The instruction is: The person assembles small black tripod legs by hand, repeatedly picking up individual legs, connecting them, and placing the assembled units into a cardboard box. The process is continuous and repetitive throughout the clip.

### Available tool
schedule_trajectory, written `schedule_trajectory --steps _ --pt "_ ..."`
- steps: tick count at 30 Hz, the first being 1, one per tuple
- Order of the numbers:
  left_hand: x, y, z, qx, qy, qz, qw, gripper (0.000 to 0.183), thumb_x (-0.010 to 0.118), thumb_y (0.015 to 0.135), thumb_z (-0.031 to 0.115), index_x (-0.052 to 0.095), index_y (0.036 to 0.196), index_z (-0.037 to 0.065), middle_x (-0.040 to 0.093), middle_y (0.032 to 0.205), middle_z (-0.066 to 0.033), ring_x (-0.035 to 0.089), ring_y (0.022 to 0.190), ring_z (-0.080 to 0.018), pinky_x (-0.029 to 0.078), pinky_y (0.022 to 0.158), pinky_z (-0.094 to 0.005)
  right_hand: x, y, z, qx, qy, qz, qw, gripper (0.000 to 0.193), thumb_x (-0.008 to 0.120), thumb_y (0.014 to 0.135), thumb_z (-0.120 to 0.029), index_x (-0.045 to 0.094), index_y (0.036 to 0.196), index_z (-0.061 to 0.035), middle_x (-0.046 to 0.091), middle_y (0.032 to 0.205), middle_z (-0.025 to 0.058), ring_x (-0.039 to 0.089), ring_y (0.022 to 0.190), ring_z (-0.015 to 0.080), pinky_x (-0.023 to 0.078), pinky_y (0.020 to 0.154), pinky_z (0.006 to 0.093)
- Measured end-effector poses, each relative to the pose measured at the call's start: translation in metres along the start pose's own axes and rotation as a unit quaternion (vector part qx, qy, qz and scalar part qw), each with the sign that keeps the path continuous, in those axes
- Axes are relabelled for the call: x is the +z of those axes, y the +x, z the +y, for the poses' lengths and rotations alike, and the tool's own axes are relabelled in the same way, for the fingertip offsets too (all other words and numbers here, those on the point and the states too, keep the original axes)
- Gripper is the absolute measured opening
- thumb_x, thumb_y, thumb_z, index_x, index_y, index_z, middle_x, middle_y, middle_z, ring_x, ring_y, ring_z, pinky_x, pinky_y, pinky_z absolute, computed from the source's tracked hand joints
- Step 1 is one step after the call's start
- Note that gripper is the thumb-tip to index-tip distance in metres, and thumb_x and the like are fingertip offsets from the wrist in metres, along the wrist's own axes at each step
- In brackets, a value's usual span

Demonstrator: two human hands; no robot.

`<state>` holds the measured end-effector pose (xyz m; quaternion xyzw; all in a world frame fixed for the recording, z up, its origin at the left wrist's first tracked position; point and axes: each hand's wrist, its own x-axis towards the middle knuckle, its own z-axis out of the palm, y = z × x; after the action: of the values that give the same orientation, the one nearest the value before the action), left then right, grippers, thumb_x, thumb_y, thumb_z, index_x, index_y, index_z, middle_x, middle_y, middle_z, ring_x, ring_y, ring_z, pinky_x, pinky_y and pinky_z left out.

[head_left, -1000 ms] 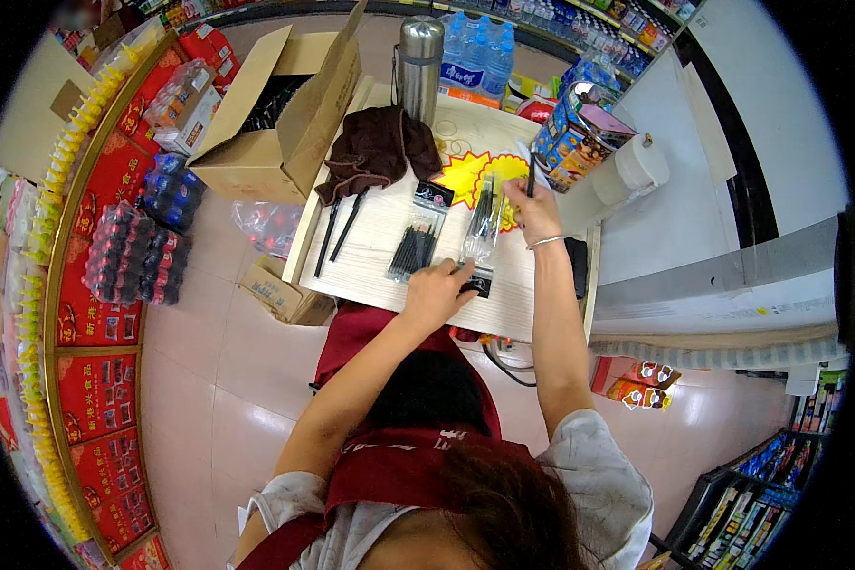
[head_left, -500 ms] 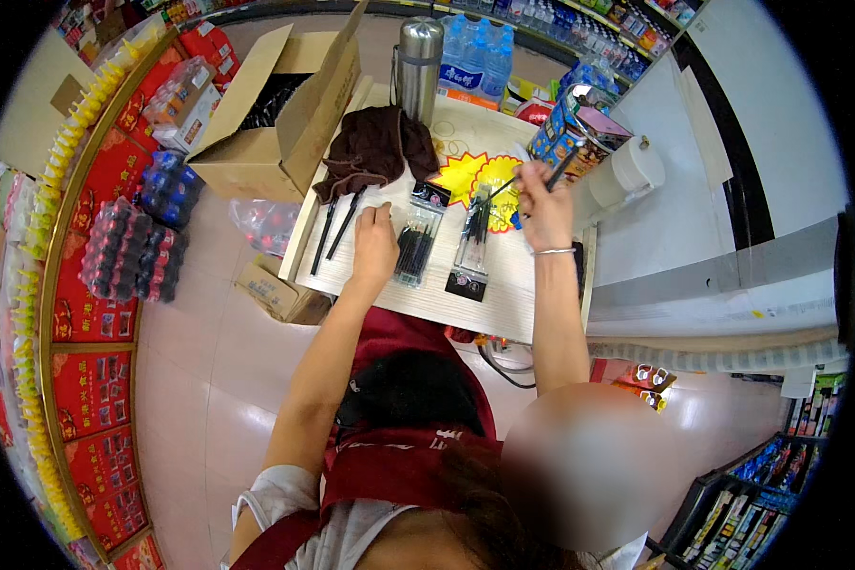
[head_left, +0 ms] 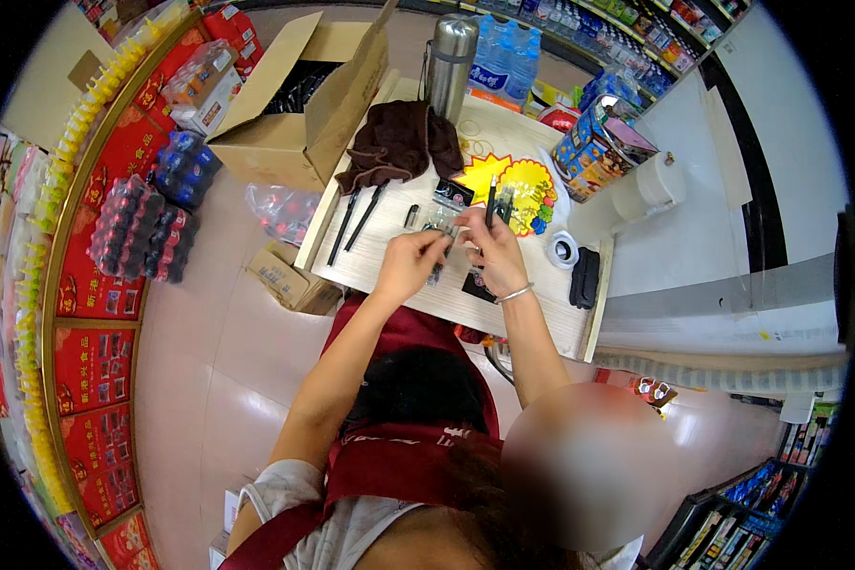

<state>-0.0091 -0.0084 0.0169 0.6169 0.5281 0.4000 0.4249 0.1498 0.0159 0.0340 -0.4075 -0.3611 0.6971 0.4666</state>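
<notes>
An open cardboard box [head_left: 299, 104] was noted at the far left beside the desk [head_left: 389, 271]. One dark brown cloth [head_left: 399, 142] and two black pens [head_left: 356, 220] were observed lying on the desk's left part. A small clear packet [head_left: 439, 224] with dark contents was held above the desk's middle, pinched by the fingers of the left hand [head_left: 410, 264] and the right hand [head_left: 489, 249], which were closed on it. One tape roll [head_left: 564, 252] was recorded further right.
</notes>
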Motion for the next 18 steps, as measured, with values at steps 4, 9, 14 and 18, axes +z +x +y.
schedule_trajectory --steps 4,9,14,18 --pt "-0.006 -0.008 -0.002 -0.124 -0.404 0.047 0.905 0.023 0.052 0.092 0.020 0.063 0.093 0.000 0.047 0.058 0.0043 0.040 0.052 -0.0040 0.033 0.048 -0.0186 -0.007 -0.025 0.009 0.073 0.022 -0.050 0.996 0.040 0.034 0.098 -0.034 0.056 0.094 -0.0009 0.051 0.070 0.0011 0.041 0.057 0.0065 0.032 0.049 0.0191" --pt "-0.002 -0.012 0.013 -0.118 -0.428 -0.029 0.896 0.024 0.054 0.091 0.020 0.063 0.096 -0.003 0.040 0.058 0.0058 0.031 0.053 -0.0040 0.024 0.049 -0.0190 -0.006 -0.054 0.021 0.157 0.088 -0.174 0.968 0.035 0.039 0.097 -0.032 0.054 0.092 -0.0016 0.042 0.057 -0.0021 0.033 0.046 0.0054 0.026 0.040 0.0194" --pt "-0.005 -0.022 0.015 -0.134 -0.415 0.009 0.900 0.021 0.058 0.089 0.017 0.064 0.093 -0.003 0.041 0.059 0.0078 0.030 0.052 -0.0023 0.022 0.047 -0.0180 0.002 -0.064 0.026 0.188 0.113 -0.149 0.964 0.032 0.041 0.096 -0.031 0.053 0.094 -0.0012 0.038 0.052 -0.0035 0.028 0.040 0.0047 0.023 0.036 0.0195" --pt "-0.011 -0.028 0.015 -0.140 -0.447 -0.002 0.883 0.022 0.058 0.089 0.018 0.064 0.093 -0.003 0.041 0.059 0.0075 0.030 0.053 -0.0027 0.024 0.048 -0.0181 0.024 -0.072 0.016 0.171 0.150 -0.153 0.962 0.033 0.042 0.096 -0.030 0.054 0.097 0.0011 0.040 0.052 -0.0030 0.030 0.040 0.0055 0.025 0.038 0.0193"
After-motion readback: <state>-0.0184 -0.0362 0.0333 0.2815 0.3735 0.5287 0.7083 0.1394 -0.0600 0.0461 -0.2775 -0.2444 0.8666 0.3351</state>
